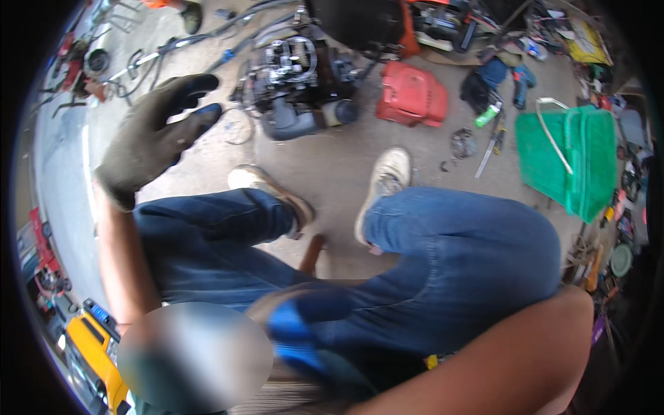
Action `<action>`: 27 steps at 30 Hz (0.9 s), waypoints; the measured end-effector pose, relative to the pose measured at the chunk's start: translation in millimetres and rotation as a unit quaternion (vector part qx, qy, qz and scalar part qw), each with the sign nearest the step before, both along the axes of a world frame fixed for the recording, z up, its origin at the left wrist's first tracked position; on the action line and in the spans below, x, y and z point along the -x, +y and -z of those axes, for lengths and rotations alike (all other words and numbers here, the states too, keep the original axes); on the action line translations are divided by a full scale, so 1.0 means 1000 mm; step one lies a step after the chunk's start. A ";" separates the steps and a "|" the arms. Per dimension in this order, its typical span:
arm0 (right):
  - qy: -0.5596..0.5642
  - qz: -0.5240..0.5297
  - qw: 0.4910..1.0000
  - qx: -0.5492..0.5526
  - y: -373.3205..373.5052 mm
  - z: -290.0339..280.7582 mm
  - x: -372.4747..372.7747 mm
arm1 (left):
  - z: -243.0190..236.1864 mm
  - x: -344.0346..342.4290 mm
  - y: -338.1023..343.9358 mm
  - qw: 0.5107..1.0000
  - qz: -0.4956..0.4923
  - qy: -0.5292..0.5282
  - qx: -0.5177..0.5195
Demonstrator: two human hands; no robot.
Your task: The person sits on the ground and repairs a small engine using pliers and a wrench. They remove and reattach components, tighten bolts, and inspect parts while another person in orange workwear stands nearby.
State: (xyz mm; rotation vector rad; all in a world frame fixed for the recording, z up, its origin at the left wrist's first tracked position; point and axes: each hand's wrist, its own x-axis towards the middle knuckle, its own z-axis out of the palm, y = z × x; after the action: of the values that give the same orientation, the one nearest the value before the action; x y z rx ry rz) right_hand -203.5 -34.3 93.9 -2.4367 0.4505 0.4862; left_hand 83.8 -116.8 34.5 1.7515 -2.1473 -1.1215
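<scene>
My left hand (pixel 155 138), in a grey-green glove with dark fingertips, is raised above my left leg with its fingers curved apart and nothing in them. It is nearest a black and silver engine (pixel 294 90) on the concrete floor. A red plastic cover (pixel 411 93) lies right of the engine. My right forearm (pixel 470 353) crosses the lower right of the view, and my right hand is not in view. I am seated with my legs (pixel 449 242) apart and shoes (pixel 384 176) on the floor. A blurred patch covers part of the lower left.
A green bucket (pixel 550 155) lies at right, near a drill (pixel 520 86) and screwdrivers (pixel 496 142). Hoses (pixel 207 38), tools and parts line the top and both sides. A boot (pixel 190 17) shows at top left. A yellow machine (pixel 90 346) sits at lower left.
</scene>
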 end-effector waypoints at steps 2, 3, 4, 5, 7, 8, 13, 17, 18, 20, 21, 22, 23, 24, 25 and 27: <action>-0.007 -0.003 1.000 -0.006 0.002 0.006 -0.006 | -0.007 -0.004 0.002 1.000 -0.012 -0.021 -0.018; -0.012 -0.002 1.000 -0.009 0.002 0.009 -0.008 | -0.009 -0.005 0.005 0.999 -0.015 -0.043 -0.016; -0.012 0.002 1.000 -0.011 0.003 0.009 -0.007 | -0.010 -0.006 0.006 0.997 -0.018 -0.067 -0.015; -0.009 0.003 1.000 -0.006 0.001 0.008 -0.003 | -0.006 -0.004 0.005 0.999 -0.016 -0.039 -0.017; -0.001 0.007 1.000 0.000 -0.003 0.002 0.004 | -0.001 0.003 0.002 1.000 -0.011 0.003 -0.016; 0.002 0.010 1.000 0.003 -0.003 0.001 0.005 | -0.004 0.007 0.000 0.999 -0.013 -0.002 -0.039; -0.010 0.006 1.000 0.003 -0.005 0.000 0.004 | -0.007 0.004 0.000 0.999 0.008 -0.049 -0.002; 0.001 -0.013 1.000 0.002 0.000 -0.002 -0.003 | -0.006 0.003 0.002 0.998 0.001 -0.057 -0.006; 0.006 -0.014 1.000 0.001 0.000 -0.002 -0.004 | -0.004 0.001 0.003 0.999 0.004 -0.045 0.001; 0.012 -0.020 1.000 0.006 0.001 -0.003 -0.007 | -0.001 -0.003 0.003 0.999 0.003 -0.034 0.003; 0.017 -0.022 1.000 0.009 0.001 -0.005 -0.008 | 0.001 -0.004 0.003 0.999 -0.001 -0.033 -0.003; 0.022 -0.023 0.999 0.014 0.000 -0.006 -0.009 | -0.001 -0.002 0.002 0.999 0.008 -0.029 0.010; 0.026 -0.022 0.999 0.019 -0.002 -0.006 -0.009 | -0.008 0.003 0.004 0.998 0.003 -0.064 0.000; 0.035 -0.019 0.999 0.024 -0.004 -0.008 -0.010 | -0.012 0.004 0.000 0.998 0.013 -0.069 0.000; 0.046 -0.018 0.998 0.028 -0.002 -0.011 -0.012 | -0.015 0.007 -0.003 0.997 0.026 -0.074 -0.002; 0.050 -0.035 0.998 0.025 -0.005 -0.001 -0.020 | -0.004 -0.007 0.012 0.994 0.046 -0.088 0.043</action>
State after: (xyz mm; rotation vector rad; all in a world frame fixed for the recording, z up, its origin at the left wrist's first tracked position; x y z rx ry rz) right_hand -183.3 -39.1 94.6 -2.4901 0.4255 0.6369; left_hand 91.2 -104.7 38.5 1.7925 -2.3615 -0.9083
